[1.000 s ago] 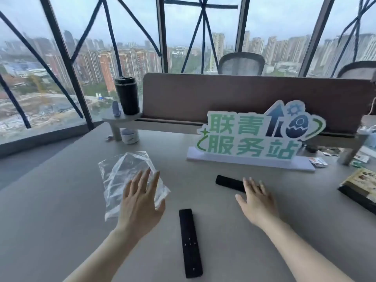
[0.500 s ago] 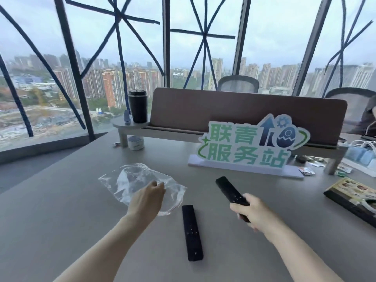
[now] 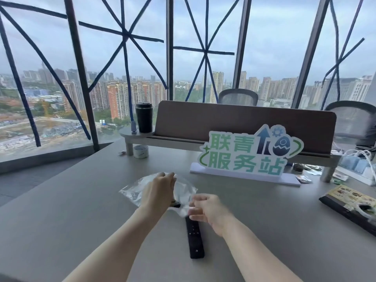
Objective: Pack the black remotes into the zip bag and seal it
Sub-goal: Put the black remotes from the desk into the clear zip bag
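Barely begun: left hand (image 3: 160, 190) pinches the bag (image 3: 183, 190); right hand (image 3: 207, 210) fingers curl at its mouth, contents unclear. One remote (image 3: 194, 239) lies just beside the bag, unpacked; bag unsealed.

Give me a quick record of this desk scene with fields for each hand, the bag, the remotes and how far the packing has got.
left hand: closed on the clear zip bag, holding it off the desk
right hand: at the bag's near edge, fingers curled; grip blurred
remote on desk: lying flat, near end toward the camera, far end under the right hand
second remote: only a dark tip shows between the hands at the bag's lower edge; cannot tell whether it is inside
bag seal: not closed
progress: at least one remote unpacked
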### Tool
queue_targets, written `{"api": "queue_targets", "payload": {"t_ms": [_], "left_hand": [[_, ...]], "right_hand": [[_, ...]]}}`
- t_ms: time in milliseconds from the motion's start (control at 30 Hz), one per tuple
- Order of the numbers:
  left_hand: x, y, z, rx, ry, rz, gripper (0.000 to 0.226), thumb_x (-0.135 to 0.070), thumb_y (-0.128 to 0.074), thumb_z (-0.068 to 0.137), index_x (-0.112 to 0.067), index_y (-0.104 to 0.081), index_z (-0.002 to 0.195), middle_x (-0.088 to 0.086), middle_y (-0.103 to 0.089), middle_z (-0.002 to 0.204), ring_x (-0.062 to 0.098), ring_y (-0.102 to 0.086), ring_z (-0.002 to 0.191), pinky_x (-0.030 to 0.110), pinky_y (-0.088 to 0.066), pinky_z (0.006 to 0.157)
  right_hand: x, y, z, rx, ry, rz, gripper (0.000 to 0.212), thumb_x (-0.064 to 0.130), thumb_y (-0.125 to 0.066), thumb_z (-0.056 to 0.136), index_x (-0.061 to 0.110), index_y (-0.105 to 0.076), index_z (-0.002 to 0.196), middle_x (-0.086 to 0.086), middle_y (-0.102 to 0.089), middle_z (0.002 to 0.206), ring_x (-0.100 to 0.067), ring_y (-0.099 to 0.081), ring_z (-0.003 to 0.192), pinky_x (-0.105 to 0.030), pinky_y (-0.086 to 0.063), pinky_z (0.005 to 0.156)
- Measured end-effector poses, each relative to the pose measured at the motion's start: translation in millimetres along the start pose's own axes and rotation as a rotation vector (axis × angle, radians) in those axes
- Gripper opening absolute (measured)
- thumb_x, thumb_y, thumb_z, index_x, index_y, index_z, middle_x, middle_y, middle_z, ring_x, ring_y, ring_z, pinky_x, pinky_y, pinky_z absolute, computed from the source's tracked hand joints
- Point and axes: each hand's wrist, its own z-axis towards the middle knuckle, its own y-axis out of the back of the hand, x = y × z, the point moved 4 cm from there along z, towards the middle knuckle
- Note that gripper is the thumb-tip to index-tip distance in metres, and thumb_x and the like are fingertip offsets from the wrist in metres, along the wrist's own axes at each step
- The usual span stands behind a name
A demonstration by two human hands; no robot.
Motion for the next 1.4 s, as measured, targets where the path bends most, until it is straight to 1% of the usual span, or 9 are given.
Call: {"api": "queue_targets", "payload": {"t_ms": [100, 200, 367, 500, 600, 867, 1033, 1133, 1400], "left_hand": [[20, 5, -2, -0.004, 0.038, 0.018, 0.032, -0.030, -0.038, 0.097, -0.016, -0.065, 0.108, 0.009, -0.064, 0.092, 0.034, -0.063, 0.082, 0.034, -0.043, 0.060], [34, 11, -6, -0.006, 0.073, 0.033, 0.031, -0.032, -0.038, 0.096, -0.017, -0.064, 0.102, 0.006, -0.063, 0.090, 0.033, -0.063, 0.084, 0.034, -0.040, 0.059], [42, 19, -22, -0.011, 0.039, -0.045, 0.026, -0.026, -0.044, 0.094, -0.027, -0.064, 0.110, 0.003, -0.068, 0.099, 0.031, -0.063, 0.087, 0.037, -0.049, 0.067], [49, 15, -33, 0.032, 0.052, -0.040, 0.024, -0.030, -0.044, 0.092, -0.027, -0.067, 0.098, 0.002, -0.068, 0.091, 0.032, -0.064, 0.081, 0.035, -0.048, 0.061], [48, 11, -37, 0.045, 0.081, -0.063, 0.023, -0.029, -0.045, 0.092, -0.023, -0.068, 0.094, 0.000, -0.071, 0.096, 0.030, -0.063, 0.085, 0.034, -0.049, 0.063], [20, 7, -27, 0.097, 0.074, -0.130, 0.028, -0.035, -0.047, 0.093, -0.028, -0.067, 0.112, 0.004, -0.074, 0.102, 0.028, -0.064, 0.099, 0.033, -0.047, 0.073], [17, 11, -27, 0.097, 0.038, -0.187, 0.025, -0.030, -0.048, 0.092, -0.019, -0.070, 0.096, 0.003, -0.074, 0.098, 0.026, -0.064, 0.095, 0.035, -0.050, 0.079], [24, 10, -27, 0.109, 0.039, -0.187, 0.025, -0.030, -0.048, 0.093, -0.021, -0.071, 0.100, 0.001, -0.075, 0.100, 0.024, -0.065, 0.096, 0.030, -0.046, 0.074], [-45, -40, -10, 0.203, 0.011, -0.388, 0.029, -0.031, -0.050, 0.092, -0.016, -0.073, 0.099, 0.006, -0.075, 0.100, 0.026, -0.066, 0.094, 0.030, -0.046, 0.077]], "right_hand": [[-4, 18, -14, -0.260, 0.084, -0.382, 0.024, 0.009, -0.044, 0.087, 0.008, -0.068, 0.088, -0.009, -0.070, 0.075, -0.021, -0.058, 0.050, -0.028, -0.051, 0.047], [-17, 11, -29, -0.275, 0.026, -0.979, 0.033, 0.050, -0.051, 0.080, 0.019, -0.057, 0.071, 0.002, -0.069, 0.076, -0.024, -0.062, 0.070, -0.031, -0.045, 0.062], [-46, -18, -34, -0.248, -0.035, -1.214, 0.056, 0.061, -0.056, 0.075, 0.017, -0.063, 0.109, -0.003, -0.069, 0.114, -0.025, -0.065, 0.106, -0.032, -0.044, 0.078], [-46, -2, -41, -0.188, -0.119, -1.106, 0.034, 0.045, -0.056, 0.077, 0.017, -0.061, 0.095, -0.006, -0.075, 0.095, -0.024, -0.070, 0.072, -0.025, -0.043, 0.059], [-42, 31, -54, -0.085, -0.159, -0.695, 0.016, 0.030, -0.053, 0.086, 0.015, -0.049, 0.082, -0.006, -0.069, 0.060, -0.018, -0.040, 0.029, -0.016, -0.024, 0.034], [-9, 32, -81, 0.139, -0.167, -0.364, 0.024, 0.040, -0.052, 0.094, 0.020, -0.052, 0.081, 0.002, -0.035, 0.048, -0.012, -0.020, 0.040, -0.023, -0.011, 0.039], [-28, -34, -31, 0.119, -0.152, -0.190, 0.030, 0.043, -0.052, 0.096, 0.017, -0.065, 0.092, -0.001, -0.057, 0.056, -0.010, -0.025, 0.037, -0.016, -0.017, 0.037], [-38, -25, -17, -0.014, -0.090, -0.059, 0.024, 0.021, -0.050, 0.099, 0.007, -0.065, 0.110, -0.006, -0.069, 0.069, -0.009, -0.027, 0.033, -0.014, -0.018, 0.031], [-39, 159, -52, -0.428, 0.003, -0.180, 0.019, 0.009, -0.049, 0.094, 0.009, -0.067, 0.088, -0.006, -0.065, 0.068, -0.010, -0.029, 0.030, -0.014, -0.019, 0.035]]}}
